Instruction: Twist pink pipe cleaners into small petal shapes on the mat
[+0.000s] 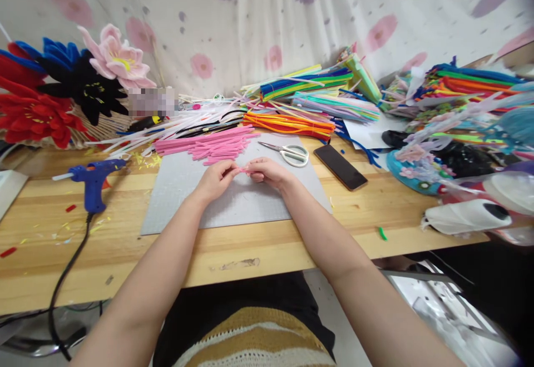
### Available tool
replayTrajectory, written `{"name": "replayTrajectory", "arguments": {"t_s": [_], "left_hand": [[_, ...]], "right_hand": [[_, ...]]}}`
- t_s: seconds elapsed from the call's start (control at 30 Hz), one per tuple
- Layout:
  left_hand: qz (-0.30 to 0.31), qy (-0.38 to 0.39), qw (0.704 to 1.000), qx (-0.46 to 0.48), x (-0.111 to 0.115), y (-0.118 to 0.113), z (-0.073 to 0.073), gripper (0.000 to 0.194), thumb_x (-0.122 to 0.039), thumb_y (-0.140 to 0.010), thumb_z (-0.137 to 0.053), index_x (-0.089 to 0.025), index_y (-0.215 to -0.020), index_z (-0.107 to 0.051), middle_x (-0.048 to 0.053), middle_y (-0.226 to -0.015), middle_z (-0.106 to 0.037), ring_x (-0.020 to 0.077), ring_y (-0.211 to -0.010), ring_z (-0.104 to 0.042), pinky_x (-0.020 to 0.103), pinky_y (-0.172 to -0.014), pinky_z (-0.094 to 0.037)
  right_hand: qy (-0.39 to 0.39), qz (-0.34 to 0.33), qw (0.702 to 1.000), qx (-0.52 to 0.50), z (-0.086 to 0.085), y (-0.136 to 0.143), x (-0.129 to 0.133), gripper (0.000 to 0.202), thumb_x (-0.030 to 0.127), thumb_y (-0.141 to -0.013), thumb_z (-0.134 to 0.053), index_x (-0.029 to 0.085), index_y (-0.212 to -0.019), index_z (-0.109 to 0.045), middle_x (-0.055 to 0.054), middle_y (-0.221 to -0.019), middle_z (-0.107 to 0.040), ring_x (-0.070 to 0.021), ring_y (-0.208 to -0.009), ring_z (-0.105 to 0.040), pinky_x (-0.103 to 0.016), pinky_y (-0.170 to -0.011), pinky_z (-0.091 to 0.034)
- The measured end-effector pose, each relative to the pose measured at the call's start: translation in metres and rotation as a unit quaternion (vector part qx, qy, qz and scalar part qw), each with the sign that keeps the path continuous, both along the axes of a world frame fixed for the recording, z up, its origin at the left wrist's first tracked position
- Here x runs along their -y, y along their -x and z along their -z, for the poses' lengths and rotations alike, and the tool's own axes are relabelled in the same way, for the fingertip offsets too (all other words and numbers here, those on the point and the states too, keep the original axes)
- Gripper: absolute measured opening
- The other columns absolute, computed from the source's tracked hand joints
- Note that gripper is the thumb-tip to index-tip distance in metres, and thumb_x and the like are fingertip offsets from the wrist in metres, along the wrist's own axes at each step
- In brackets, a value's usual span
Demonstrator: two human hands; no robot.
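Note:
Over the grey cutting mat (175, 200), my left hand (217, 179) and my right hand (268, 173) meet fingertip to fingertip. Both are closed on a short pink pipe cleaner (242, 170), pinched between thumbs and fingers; much of it is hidden. Just behind the hands lies a pile of cut pink pipe cleaners (221, 145), with longer pink ones to its left. White-handled scissors (287, 154) rest on the mat, behind and to the right of my right hand.
A blue glue gun (95, 183) with a black cord stands at left, near fuzzy flowers (119, 58). A phone (340, 167) lies right of the mat. Bundles of coloured pipe cleaners (292, 125) line the back. At right are a white roll (467, 217) and bagged materials.

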State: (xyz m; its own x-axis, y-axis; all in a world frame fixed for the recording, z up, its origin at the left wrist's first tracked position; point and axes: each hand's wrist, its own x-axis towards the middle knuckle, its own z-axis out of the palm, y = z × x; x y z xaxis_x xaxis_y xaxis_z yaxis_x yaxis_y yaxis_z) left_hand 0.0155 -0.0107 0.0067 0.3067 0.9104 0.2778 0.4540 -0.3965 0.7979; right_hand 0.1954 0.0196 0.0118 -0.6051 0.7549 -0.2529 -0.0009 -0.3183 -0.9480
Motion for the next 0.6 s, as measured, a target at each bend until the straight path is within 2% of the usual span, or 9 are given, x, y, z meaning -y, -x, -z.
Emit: {"name": "replayTrajectory", "arguments": {"t_s": [0.13, 0.4, 0.47, 0.6], "left_hand": [[0.02, 0.038, 0.999, 0.015, 0.005, -0.002, -0.001, 0.021, -0.036, -0.081, -0.053, -0.019, -0.07, -0.056, -0.001, -0.062, -0.053, 0.0114, -0.057, -0.044, 0.022, -0.053, -0.034], [0.037, 0.114, 0.99, 0.069, 0.009, -0.005, -0.001, 0.02, -0.037, -0.074, -0.06, -0.019, -0.066, -0.056, -0.003, -0.057, -0.051, 0.0091, -0.043, -0.046, 0.022, -0.044, -0.035], [0.024, 0.117, 0.988, 0.095, 0.006, -0.004, 0.0, 0.021, -0.039, -0.074, -0.06, -0.019, -0.066, -0.056, -0.003, -0.058, -0.053, 0.0093, -0.044, -0.049, 0.022, -0.045, -0.038], [-0.049, 0.123, 0.977, 0.168, 0.001, -0.001, 0.0, 0.025, -0.041, -0.068, -0.066, -0.018, -0.067, -0.057, -0.003, -0.057, -0.052, 0.0086, -0.043, -0.048, 0.022, -0.045, -0.041]], "right_hand": [[0.009, -0.026, 1.0, 0.005, -0.002, -0.005, 0.0, 0.017, 0.023, -0.066, -0.061, 0.014, -0.057, -0.048, 0.008, -0.036, -0.032, -0.0022, -0.036, -0.022, -0.019, -0.039, -0.013], [0.011, -0.072, 0.997, 0.015, 0.0, -0.009, -0.001, 0.022, 0.03, -0.065, -0.066, 0.013, -0.059, -0.053, 0.008, -0.035, -0.034, -0.0024, -0.036, -0.024, -0.019, -0.04, -0.014], [-0.005, -0.067, 0.997, 0.024, -0.002, -0.012, -0.001, 0.024, 0.035, -0.068, -0.065, 0.012, -0.067, -0.058, 0.007, -0.038, -0.039, -0.0034, -0.038, -0.028, -0.02, -0.041, -0.016], [-0.042, -0.047, 0.997, 0.039, -0.004, -0.018, -0.003, 0.036, 0.046, -0.073, -0.062, 0.01, -0.079, -0.064, 0.005, -0.045, -0.046, -0.0045, -0.042, -0.036, -0.02, -0.043, -0.021]]}}
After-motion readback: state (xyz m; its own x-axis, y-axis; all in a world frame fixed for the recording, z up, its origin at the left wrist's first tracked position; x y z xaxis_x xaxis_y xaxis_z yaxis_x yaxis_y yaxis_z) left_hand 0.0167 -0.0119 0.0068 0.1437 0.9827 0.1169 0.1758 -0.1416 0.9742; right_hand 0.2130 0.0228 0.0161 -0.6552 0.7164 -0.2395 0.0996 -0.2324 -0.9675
